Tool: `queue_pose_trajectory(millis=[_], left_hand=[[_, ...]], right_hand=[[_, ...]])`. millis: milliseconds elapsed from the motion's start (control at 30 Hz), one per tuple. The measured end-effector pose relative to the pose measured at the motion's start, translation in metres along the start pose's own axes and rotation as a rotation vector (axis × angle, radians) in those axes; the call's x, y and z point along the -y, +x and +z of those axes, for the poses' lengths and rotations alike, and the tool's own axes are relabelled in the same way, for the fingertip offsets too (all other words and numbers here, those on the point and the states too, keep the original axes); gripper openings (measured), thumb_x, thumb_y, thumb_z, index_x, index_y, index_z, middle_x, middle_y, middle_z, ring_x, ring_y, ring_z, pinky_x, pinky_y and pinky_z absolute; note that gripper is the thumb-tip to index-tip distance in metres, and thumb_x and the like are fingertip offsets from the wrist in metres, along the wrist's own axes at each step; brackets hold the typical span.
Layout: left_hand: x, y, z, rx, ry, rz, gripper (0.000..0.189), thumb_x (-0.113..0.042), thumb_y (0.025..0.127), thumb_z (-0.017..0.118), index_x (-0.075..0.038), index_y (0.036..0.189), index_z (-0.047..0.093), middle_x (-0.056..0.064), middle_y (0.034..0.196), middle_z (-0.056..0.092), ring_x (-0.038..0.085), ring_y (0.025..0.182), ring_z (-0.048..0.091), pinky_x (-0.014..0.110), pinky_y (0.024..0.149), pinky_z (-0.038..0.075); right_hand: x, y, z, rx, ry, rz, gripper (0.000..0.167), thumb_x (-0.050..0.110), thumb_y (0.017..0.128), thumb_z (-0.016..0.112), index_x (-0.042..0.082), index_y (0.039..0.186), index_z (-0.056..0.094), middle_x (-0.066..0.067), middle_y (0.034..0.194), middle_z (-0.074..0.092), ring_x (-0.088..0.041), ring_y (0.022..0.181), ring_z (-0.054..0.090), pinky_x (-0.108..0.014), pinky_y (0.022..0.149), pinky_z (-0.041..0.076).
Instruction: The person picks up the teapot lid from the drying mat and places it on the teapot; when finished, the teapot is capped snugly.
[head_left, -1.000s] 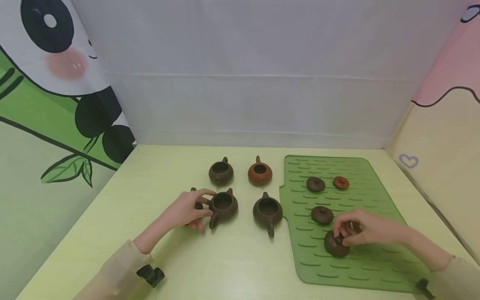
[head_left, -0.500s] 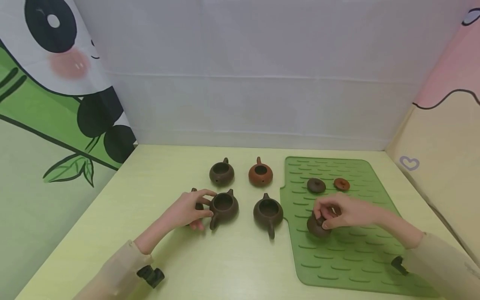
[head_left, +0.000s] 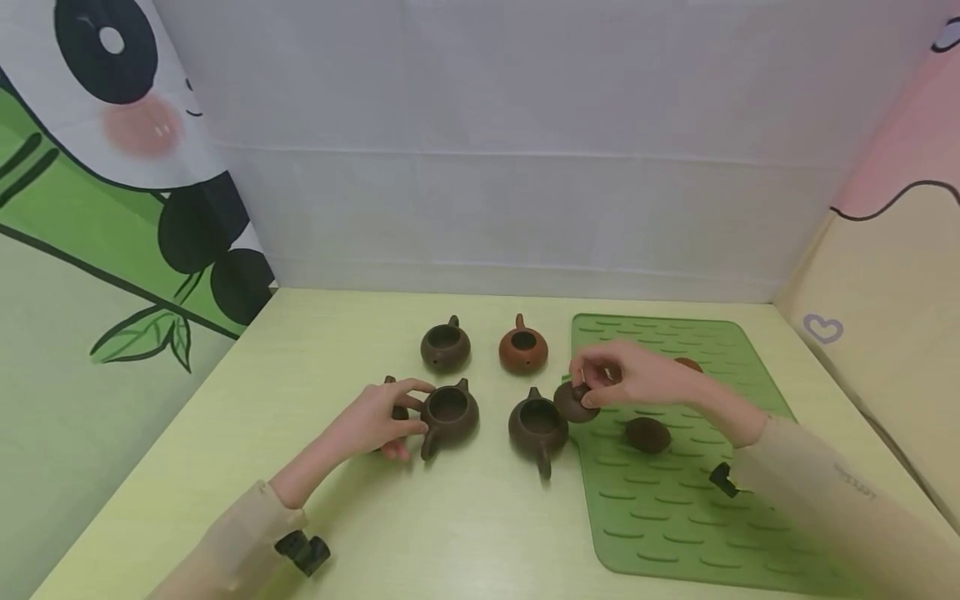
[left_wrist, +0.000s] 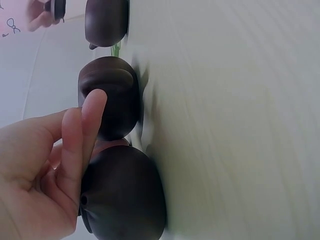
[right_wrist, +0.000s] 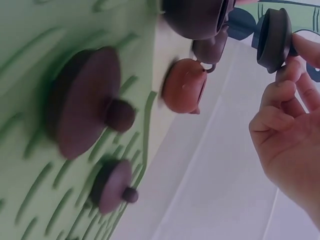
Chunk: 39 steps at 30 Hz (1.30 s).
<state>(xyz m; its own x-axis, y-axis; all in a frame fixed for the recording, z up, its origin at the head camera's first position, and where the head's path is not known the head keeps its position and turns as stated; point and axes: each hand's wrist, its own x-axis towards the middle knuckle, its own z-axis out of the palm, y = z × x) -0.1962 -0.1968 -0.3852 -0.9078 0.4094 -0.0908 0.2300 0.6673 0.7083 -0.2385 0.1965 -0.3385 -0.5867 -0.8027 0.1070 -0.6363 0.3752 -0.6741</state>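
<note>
My right hand [head_left: 633, 375] pinches the knob of a dark brown teapot lid [head_left: 576, 402], held over the mat's left edge beside a lidless dark teapot [head_left: 538, 427]. In the right wrist view the same lid [right_wrist: 275, 40] is tilted, its underside turned away from the fingers. My left hand [head_left: 378, 417] reaches between two dark teapots, thumb and index fingertip at the near side of the lidless one [head_left: 450, 412]. The other teapot [head_left: 400, 410] is mostly hidden under that hand; the left wrist view shows its spout and rounded body [left_wrist: 125, 195].
At the back stand a dark teapot [head_left: 446, 347] and a red-brown teapot [head_left: 523, 348], both lidless. The green mat [head_left: 675, 508] on the right bears a dark lid [head_left: 647, 434] and a partly covered red-brown lid [head_left: 687, 364]. Another dark lid [right_wrist: 114, 187] shows in the right wrist view.
My right hand has lifted the nearest dark lid off the mat and carried it left and away from me, toward the right-hand dark teapot. My left hand has stayed in place.
</note>
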Motion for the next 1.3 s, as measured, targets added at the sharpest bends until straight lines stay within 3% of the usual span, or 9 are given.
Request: queue_pose_trajectory(millis=[167, 567, 733, 867, 1300], left_hand=[[0.000, 0.000, 0.001, 0.001, -0.003, 0.003, 0.055, -0.010, 0.089, 0.072, -0.011, 0.139, 0.051, 0.029, 0.122, 0.067, 0.012, 0.047, 0.067, 0.030, 0.048, 0.055], [0.001, 0.001, 0.002, -0.002, -0.031, 0.004, 0.055, -0.008, 0.089, 0.072, -0.010, 0.139, 0.051, 0.030, 0.121, 0.067, 0.013, 0.047, 0.067, 0.032, 0.048, 0.056], [0.002, 0.002, 0.002, -0.002, -0.037, -0.003, 0.055, -0.008, 0.089, 0.072, -0.010, 0.139, 0.051, 0.029, 0.121, 0.067, 0.013, 0.048, 0.068, 0.033, 0.048, 0.056], [0.002, 0.002, 0.001, -0.003, -0.038, -0.017, 0.055, -0.009, 0.089, 0.072, -0.011, 0.140, 0.051, 0.028, 0.121, 0.068, 0.013, 0.048, 0.068, 0.033, 0.048, 0.056], [0.000, 0.003, 0.001, -0.005, -0.028, -0.058, 0.056, -0.010, 0.089, 0.072, -0.012, 0.141, 0.051, 0.025, 0.121, 0.068, 0.014, 0.049, 0.068, 0.031, 0.049, 0.056]], right_hand=[[0.009, 0.025, 0.007, -0.053, -0.004, 0.008, 0.017, 0.012, 0.086, 0.071, 0.023, 0.096, 0.062, 0.007, 0.068, 0.050, -0.004, 0.060, 0.042, -0.022, 0.056, 0.038], [0.020, 0.079, 0.041, -0.228, 0.177, 0.011, 0.015, 0.012, 0.086, 0.073, 0.016, 0.098, 0.065, 0.000, 0.070, 0.053, -0.012, 0.061, 0.045, -0.023, 0.059, 0.040], [0.022, 0.097, 0.056, -0.270, 0.193, 0.017, 0.014, 0.011, 0.087, 0.073, 0.016, 0.097, 0.065, 0.001, 0.067, 0.053, -0.011, 0.058, 0.044, -0.022, 0.057, 0.038], [0.023, 0.106, 0.068, -0.297, 0.186, 0.027, 0.013, 0.013, 0.087, 0.073, 0.016, 0.097, 0.066, 0.001, 0.067, 0.056, -0.011, 0.058, 0.047, -0.023, 0.058, 0.040], [0.030, 0.119, 0.105, -0.318, 0.192, 0.170, 0.014, 0.020, 0.089, 0.073, 0.020, 0.098, 0.063, 0.001, 0.071, 0.060, -0.011, 0.061, 0.051, -0.024, 0.059, 0.041]])
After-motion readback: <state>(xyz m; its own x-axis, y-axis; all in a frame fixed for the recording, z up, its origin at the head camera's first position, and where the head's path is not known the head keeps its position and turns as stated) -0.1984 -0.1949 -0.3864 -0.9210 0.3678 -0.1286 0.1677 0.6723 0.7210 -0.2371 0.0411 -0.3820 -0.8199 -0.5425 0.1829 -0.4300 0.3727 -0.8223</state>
